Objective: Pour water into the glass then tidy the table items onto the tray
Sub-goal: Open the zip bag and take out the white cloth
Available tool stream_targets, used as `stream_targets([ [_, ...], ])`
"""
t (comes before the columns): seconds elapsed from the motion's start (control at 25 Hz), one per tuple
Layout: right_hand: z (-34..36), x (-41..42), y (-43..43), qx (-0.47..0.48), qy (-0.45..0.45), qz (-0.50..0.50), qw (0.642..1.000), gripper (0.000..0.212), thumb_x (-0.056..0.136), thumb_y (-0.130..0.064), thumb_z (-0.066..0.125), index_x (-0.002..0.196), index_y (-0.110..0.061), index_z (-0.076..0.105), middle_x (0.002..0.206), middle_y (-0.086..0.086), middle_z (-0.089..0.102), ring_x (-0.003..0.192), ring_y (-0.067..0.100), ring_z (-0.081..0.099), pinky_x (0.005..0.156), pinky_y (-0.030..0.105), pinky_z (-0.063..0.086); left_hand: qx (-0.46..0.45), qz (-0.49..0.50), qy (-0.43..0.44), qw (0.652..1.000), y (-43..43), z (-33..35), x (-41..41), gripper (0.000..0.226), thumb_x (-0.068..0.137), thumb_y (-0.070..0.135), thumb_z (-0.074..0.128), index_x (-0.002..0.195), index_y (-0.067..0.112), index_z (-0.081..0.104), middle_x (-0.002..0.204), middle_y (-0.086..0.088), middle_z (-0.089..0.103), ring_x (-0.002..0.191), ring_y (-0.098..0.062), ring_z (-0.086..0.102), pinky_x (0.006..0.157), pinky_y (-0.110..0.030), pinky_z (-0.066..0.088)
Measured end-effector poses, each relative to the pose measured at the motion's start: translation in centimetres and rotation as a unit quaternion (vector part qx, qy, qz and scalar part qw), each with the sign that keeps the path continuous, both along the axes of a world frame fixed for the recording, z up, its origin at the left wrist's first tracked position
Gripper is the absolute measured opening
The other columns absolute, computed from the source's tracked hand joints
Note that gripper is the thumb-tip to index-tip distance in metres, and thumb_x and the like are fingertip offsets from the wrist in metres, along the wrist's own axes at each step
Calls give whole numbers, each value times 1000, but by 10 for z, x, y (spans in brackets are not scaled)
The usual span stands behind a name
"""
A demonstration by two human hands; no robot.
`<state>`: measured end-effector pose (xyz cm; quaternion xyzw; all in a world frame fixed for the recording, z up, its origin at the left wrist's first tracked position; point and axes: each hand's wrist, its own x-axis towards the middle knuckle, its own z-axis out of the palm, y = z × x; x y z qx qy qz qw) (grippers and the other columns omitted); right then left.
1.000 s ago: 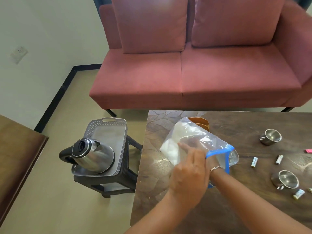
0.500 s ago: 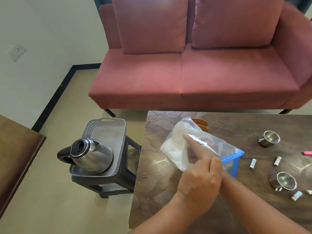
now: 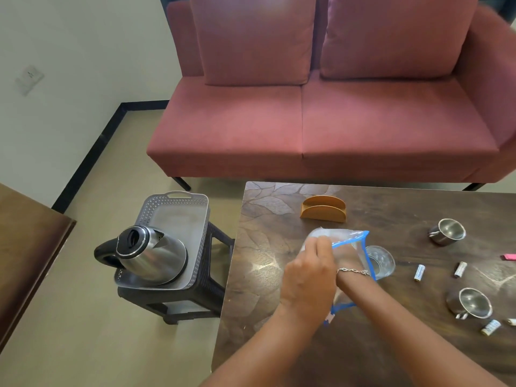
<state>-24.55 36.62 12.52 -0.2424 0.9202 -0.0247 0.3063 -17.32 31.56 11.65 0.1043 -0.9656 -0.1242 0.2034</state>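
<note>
Both hands: left (image 3: 307, 277) grips plastic bag (image 3: 349, 247) | right hidden inside, unclear | battery (image 3: 419, 272) print unreadable

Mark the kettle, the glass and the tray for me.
kettle (image 3: 152, 258), head view, on its steel body.
glass (image 3: 384, 263), head view, on its clear wall.
tray (image 3: 178, 198), head view, on its far rim.

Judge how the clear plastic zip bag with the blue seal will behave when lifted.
The clear plastic zip bag with the blue seal probably flops: it crumples around the left hand. It looks light, its film thin and see-through. Swinging loose, it might knock the clear drinking glass beside it.
</note>
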Motion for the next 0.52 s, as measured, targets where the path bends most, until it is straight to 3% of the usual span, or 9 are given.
stream_targets([
  [0.12,9,-4,-4,-32,30,7,999,42,92,-6,39,55,-15,23,59,0,26,70,15,39,69,28,33,100,31,-19,994,-10,3,-6,6,77,23,39,74,17,39,59,2,53,37,-16,52,32,-20,31],
  [0.24,30,8,-5,-107,102,3,989,34,86,-5,44,56,-15,33,58,0,38,73,22,47,67,28,31,188,58,-55,979,-20,8,-10,24,84,27,32,79,9,47,74,-10,58,60,-32,58,49,-29,32],
  [0.32,42,16,-5,-153,125,13,980,17,90,-6,40,77,-7,52,82,7,58,89,26,56,72,32,37,224,63,-48,971,-27,10,-14,13,89,18,38,81,10,44,82,-15,58,71,-37,56,56,-32,28],
  [0.4,54,21,-6,-143,155,26,977,19,92,-6,36,98,-7,54,107,11,60,100,29,58,71,32,38,224,85,-44,970,-34,12,-19,11,90,10,43,80,12,38,84,-15,58,73,-36,54,58,-32,26],
  [0.52,68,12,1,-234,184,-39,954,13,89,-5,47,77,-10,50,91,15,63,85,34,58,63,27,28,221,100,-52,969,-43,12,-22,13,90,10,42,80,13,35,86,-14,57,76,-36,53,59,-32,25],
])
